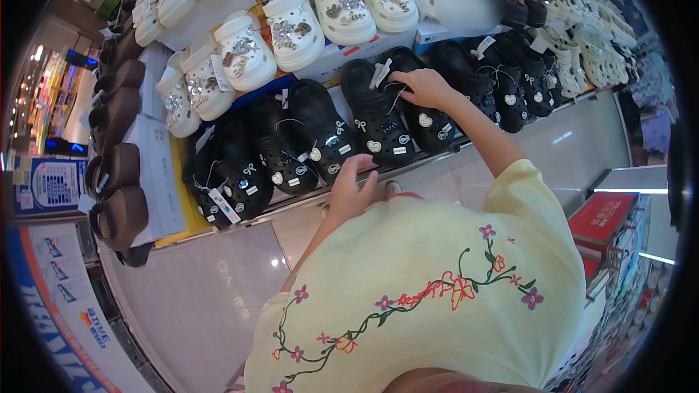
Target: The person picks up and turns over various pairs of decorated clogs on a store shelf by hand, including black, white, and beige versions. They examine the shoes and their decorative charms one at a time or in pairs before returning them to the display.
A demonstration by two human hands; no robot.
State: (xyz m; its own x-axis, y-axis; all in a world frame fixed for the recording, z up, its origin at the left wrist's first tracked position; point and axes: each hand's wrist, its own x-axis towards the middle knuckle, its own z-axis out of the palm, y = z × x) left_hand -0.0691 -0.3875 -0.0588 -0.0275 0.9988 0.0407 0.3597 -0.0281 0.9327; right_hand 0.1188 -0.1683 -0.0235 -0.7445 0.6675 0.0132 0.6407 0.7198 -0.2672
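My right hand (424, 89) is at the heel end of a black clog (428, 125) in the front row, its fingers bent over the clog's edge. Beside it, a second black clog (378, 120) has a white tag (381, 73) tied on by a thin cord. Small white charms decorate the fronts of both. My left hand (352, 188) is lower, in front of the row, thumb and fingers apart and nothing in it. Nearest to it is the toe of another black clog (324, 131).
White clogs (293, 25) with shiny charms stand on boxes behind the black row. Brown clogs (120, 218) line the left end. More black clogs (480, 80) and cream clogs (601, 54) continue right. A red box (603, 218) sits at the right, above a tiled floor (196, 298).
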